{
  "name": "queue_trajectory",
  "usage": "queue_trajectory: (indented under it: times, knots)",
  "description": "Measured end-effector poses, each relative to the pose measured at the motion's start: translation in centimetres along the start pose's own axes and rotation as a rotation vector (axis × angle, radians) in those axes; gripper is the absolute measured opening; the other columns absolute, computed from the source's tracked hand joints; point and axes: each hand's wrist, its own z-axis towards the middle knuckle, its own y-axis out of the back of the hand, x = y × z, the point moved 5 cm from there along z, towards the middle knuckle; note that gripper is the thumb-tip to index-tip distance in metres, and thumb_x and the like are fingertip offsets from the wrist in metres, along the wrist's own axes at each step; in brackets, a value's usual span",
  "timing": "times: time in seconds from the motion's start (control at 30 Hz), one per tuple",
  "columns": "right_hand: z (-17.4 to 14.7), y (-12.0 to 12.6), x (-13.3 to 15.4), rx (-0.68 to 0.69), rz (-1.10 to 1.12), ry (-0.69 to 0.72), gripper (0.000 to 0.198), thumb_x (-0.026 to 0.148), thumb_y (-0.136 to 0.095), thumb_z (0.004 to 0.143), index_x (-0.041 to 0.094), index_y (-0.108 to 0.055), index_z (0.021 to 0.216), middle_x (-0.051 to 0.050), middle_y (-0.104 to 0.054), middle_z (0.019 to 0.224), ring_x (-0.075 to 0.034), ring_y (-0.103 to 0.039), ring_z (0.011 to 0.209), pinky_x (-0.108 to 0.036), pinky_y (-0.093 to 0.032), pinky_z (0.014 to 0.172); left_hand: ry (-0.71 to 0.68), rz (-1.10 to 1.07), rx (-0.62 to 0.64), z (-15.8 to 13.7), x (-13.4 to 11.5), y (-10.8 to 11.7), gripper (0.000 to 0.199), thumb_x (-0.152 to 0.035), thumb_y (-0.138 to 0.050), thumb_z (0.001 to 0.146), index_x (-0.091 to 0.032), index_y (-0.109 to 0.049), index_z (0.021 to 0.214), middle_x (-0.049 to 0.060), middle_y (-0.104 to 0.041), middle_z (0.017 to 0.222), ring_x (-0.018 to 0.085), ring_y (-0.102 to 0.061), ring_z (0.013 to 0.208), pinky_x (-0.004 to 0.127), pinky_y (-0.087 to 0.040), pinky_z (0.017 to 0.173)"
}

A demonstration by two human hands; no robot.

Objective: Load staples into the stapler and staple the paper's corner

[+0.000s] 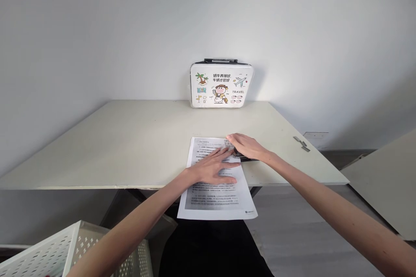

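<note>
A printed sheet of paper (208, 199) lies on the table, its lower part hanging over the front edge. My left hand (214, 168) rests flat on the print with its fingers spread. At the sheet's right edge, my right hand (248, 146) is closed over a black stapler (243, 157), most of which the hand hides. The stapler's front end meets the paper close to my left fingertips. Several grey strips that look like staples (301, 143) lie near the table's right edge.
A white case (222, 85) with cartoon prints and a black handle stands at the back of the pale table (130, 143), against the wall. A white perforated basket (42, 251) is below at the left. A wall socket plate (316, 137) is beyond the right edge.
</note>
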Motion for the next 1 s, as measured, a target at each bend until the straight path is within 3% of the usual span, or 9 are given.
queue_trajectory:
  times: [0.37,0.63,1.0]
  knots:
    - [0.44,-0.49,-0.08,0.017,-0.106,-0.010,0.060,0.059,-0.016,0.110,0.026,-0.066,0.117,-0.009,-0.071,0.134,-0.027,-0.063,0.128,-0.039,-0.047,0.104,0.005,0.018,0.010,0.12,-0.31,0.24,0.067,-0.069,-0.054,0.100,-0.039,-0.047,0.160,-0.005,-0.001,0.178,0.037,-0.002,0.163,0.057,-0.006,0.133]
    - [0.19,-0.10,-0.07,0.030,-0.054,-0.028,0.063,0.062,-0.014,0.109,0.026,-0.066,0.108,-0.008,-0.072,0.129,-0.028,-0.065,0.123,-0.040,-0.047,0.103,0.017,0.000,0.026,0.01,-0.15,0.21,0.068,-0.071,-0.052,0.100,-0.038,-0.048,0.159,-0.005,-0.003,0.178,0.034,0.001,0.163,0.054,-0.004,0.133]
    - [0.66,-0.70,0.06,0.061,-0.111,-0.002,0.067,0.063,-0.014,0.109,0.026,-0.065,0.130,-0.010,-0.065,0.146,-0.031,-0.057,0.137,-0.045,-0.044,0.110,-0.008,0.004,-0.002,0.04,-0.37,0.38,0.066,-0.069,-0.054,0.100,-0.039,-0.049,0.158,-0.006,-0.003,0.178,0.037,-0.003,0.163,0.057,-0.006,0.133]
